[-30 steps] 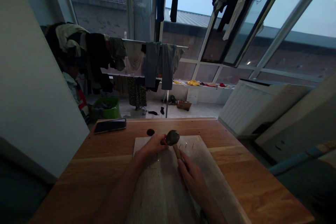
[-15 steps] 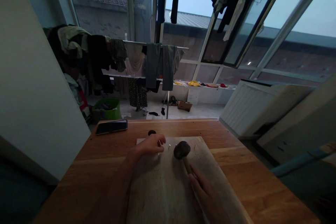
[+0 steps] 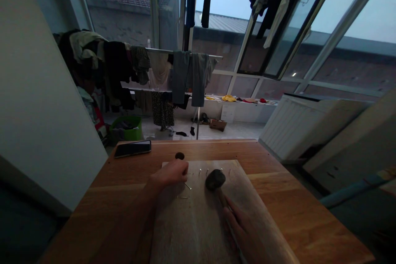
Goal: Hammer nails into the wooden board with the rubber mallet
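Note:
My left hand (image 3: 172,173) is closed over the far left part of a wooden board (image 3: 182,231). A thin nail (image 3: 188,186) sticks out from under its curled fingers; the fingertips are hidden. Another nail (image 3: 183,197) lies flat on the board just below. My right hand (image 3: 243,225) is wrapped round the handle of a hammer (image 3: 215,180), its dark, rounded head above the board. Several nails stand in a row near the board's far edge, among them one nail (image 3: 200,171) left of the hammer head and one nail (image 3: 229,171) to its right.
The board lies on a wooden table (image 3: 111,198). A phone (image 3: 133,149) rests at the table's far left corner, and a small dark round object (image 3: 180,156) sits beyond the board. Past the table stand a laundry rack (image 3: 185,74) and a green tub (image 3: 131,127).
My left hand has drawn slightly left and its fingers have curled in. Nails beneath it show more clearly. The hammer has barely shifted in my right hand.

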Tool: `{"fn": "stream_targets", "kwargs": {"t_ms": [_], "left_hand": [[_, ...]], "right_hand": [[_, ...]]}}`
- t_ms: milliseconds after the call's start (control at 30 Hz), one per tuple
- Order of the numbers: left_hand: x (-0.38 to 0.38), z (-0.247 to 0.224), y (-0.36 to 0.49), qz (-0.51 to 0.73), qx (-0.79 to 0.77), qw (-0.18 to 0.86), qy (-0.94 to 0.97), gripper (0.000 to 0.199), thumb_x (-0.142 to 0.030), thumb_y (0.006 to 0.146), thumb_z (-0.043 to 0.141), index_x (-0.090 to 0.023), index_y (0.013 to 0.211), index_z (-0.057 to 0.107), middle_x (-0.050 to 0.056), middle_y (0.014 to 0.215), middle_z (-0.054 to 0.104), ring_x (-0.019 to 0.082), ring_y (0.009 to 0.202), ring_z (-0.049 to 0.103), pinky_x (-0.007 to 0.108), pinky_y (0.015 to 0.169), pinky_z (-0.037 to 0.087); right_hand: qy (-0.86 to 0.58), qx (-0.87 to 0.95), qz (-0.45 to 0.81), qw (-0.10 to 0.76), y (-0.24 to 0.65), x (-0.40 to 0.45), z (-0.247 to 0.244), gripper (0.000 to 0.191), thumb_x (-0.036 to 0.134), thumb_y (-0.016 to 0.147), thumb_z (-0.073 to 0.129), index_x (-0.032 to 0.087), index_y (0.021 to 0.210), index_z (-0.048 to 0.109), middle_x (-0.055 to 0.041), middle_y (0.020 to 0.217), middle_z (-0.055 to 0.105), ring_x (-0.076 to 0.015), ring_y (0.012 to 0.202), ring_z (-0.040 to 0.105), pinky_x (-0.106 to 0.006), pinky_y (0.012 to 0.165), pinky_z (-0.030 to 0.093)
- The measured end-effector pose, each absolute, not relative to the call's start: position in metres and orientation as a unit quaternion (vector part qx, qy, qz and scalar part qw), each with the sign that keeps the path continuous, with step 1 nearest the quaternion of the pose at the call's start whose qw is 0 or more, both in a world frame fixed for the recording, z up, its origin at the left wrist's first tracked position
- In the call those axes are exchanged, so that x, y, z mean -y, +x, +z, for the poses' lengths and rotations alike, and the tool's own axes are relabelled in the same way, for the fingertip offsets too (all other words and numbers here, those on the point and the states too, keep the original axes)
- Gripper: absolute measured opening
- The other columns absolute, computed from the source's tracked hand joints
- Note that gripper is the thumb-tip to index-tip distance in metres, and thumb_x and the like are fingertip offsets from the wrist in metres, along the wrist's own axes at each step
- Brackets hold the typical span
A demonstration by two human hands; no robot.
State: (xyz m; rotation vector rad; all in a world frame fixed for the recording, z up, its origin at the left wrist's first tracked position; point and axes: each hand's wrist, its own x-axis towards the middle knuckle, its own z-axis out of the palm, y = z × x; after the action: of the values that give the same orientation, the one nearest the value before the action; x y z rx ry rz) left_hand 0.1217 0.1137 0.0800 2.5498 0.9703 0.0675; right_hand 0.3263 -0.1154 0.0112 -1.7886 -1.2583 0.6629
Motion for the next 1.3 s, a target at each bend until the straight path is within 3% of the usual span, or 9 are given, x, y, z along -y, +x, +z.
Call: {"fn": "stream_targets", "kwargs": {"t_ms": [100, 367, 567, 800, 1100, 1200, 1267, 1300], "left_hand": [[-0.114, 0.082, 0.124, 0.050, -0.356, 0.212, 0.909, 0.011, -0.013, 0.081, 0.061, -0.020, 0.086, 0.067, 0.001, 0.083, 0.068, 0.016, 0.074, 0.060, 0.026, 0.061, 0.033], [-0.118, 0.072, 0.131, 0.061, -0.309, 0.202, 0.927, 0.012, -0.011, 0.080, 0.061, -0.018, 0.081, 0.071, 0.003, 0.081, 0.069, 0.016, 0.072, 0.059, 0.025, 0.060, 0.034], [-0.123, 0.057, 0.136, 0.107, -0.274, 0.213, 0.932, 0.012, -0.009, 0.078, 0.061, -0.016, 0.079, 0.071, 0.004, 0.082, 0.069, 0.016, 0.073, 0.060, 0.024, 0.063, 0.037], [-0.126, 0.030, 0.145, 0.207, -0.278, 0.378, 0.858, 0.014, -0.013, 0.080, 0.060, -0.013, 0.086, 0.073, 0.004, 0.084, 0.071, 0.016, 0.077, 0.063, 0.024, 0.070, 0.047], [-0.127, 0.024, 0.142, 0.238, -0.292, 0.358, 0.854, 0.013, -0.019, 0.079, 0.066, -0.013, 0.085, 0.076, 0.006, 0.089, 0.069, 0.015, 0.077, 0.061, 0.025, 0.072, 0.047], [-0.127, 0.023, 0.143, 0.230, -0.298, 0.353, 0.856, 0.014, -0.019, 0.079, 0.066, -0.013, 0.085, 0.077, 0.005, 0.087, 0.068, 0.015, 0.076, 0.061, 0.024, 0.071, 0.047], [-0.128, 0.022, 0.143, 0.233, -0.292, 0.353, 0.858, 0.014, -0.019, 0.079, 0.066, -0.013, 0.085, 0.077, 0.005, 0.086, 0.066, 0.014, 0.075, 0.060, 0.024, 0.070, 0.046], [-0.129, 0.022, 0.143, 0.236, -0.289, 0.353, 0.858, 0.013, -0.018, 0.079, 0.066, -0.013, 0.083, 0.077, 0.004, 0.084, 0.065, 0.014, 0.075, 0.059, 0.024, 0.070, 0.045]], "right_hand": [[-0.714, 0.495, 0.272, 0.413, 0.328, 0.115, 0.009, 0.057, 0.058, 0.097, 0.050, 0.026, 0.143, 0.061, -0.0054, 0.146, 0.061, -0.0309, 0.139, 0.052, -0.049, 0.125, 0.031], [-0.693, 0.531, 0.272, 0.405, 0.325, 0.114, 0.025, 0.053, 0.054, 0.101, 0.046, 0.028, 0.146, 0.057, -0.0031, 0.151, 0.056, -0.0271, 0.146, 0.044, -0.050, 0.128, 0.020], [-0.707, 0.520, 0.269, 0.396, 0.326, 0.115, 0.016, 0.055, 0.055, 0.100, 0.046, 0.026, 0.146, 0.057, -0.0042, 0.150, 0.057, -0.0261, 0.144, 0.047, -0.047, 0.127, 0.024], [-0.706, 0.507, 0.289, 0.402, 0.320, 0.114, 0.033, 0.055, 0.056, 0.098, 0.050, 0.024, 0.141, 0.062, -0.0056, 0.143, 0.064, -0.0303, 0.140, 0.052, -0.049, 0.126, 0.029], [-0.718, 0.480, 0.285, 0.415, 0.321, 0.109, 0.028, 0.060, 0.063, 0.092, 0.054, 0.025, 0.137, 0.066, -0.0070, 0.139, 0.067, -0.0326, 0.139, 0.052, -0.048, 0.122, 0.034], [-0.696, 0.487, 0.308, 0.428, 0.310, 0.099, 0.033, 0.062, 0.061, 0.098, 0.044, 0.023, 0.143, 0.060, -0.0087, 0.124, 0.073, -0.0291, 0.120, 0.065, -0.042, 0.106, 0.050], [-0.684, 0.497, 0.327, 0.421, 0.300, 0.088, 0.037, 0.064, 0.059, 0.100, 0.040, 0.020, 0.147, 0.055, -0.0060, 0.091, 0.076, -0.0239, 0.085, 0.071, -0.034, 0.077, 0.057], [-0.682, 0.501, 0.329, 0.419, 0.295, 0.082, 0.039, 0.064, 0.059, 0.100, 0.039, 0.018, 0.148, 0.054, -0.0030, 0.078, 0.071, -0.0213, 0.070, 0.067, -0.031, 0.065, 0.054]]}}
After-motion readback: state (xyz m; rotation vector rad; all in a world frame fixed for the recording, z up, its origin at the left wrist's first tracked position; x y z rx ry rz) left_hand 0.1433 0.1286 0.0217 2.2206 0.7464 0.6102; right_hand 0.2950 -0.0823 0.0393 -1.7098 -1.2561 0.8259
